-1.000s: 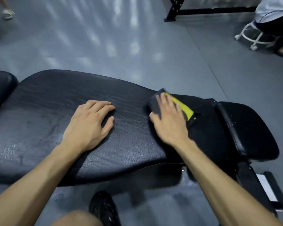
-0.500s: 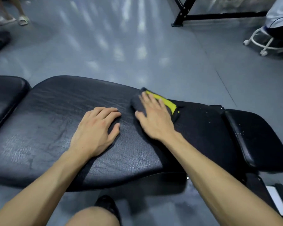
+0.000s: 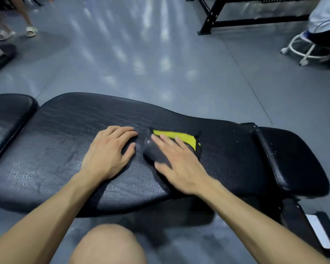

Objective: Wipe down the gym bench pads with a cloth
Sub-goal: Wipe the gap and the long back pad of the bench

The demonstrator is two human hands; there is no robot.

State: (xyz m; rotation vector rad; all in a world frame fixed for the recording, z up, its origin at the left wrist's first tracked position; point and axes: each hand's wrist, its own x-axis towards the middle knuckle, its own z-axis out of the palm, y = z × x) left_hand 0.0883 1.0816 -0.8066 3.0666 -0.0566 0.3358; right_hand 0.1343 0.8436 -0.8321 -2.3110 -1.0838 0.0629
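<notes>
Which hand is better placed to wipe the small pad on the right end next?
Right hand: it already presses the cloth and is nearer the small pad.

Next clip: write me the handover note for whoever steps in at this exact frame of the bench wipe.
Left hand: flat on the long pad, empty, bracing.
Right hand: palm down, pressing the dark cloth with the yellow panel onto the long pad's middle.
Done: cannot tell which areas were wiped.
Left: white specks show on the small pad at right; the pad at far left also needs wiping.
</notes>
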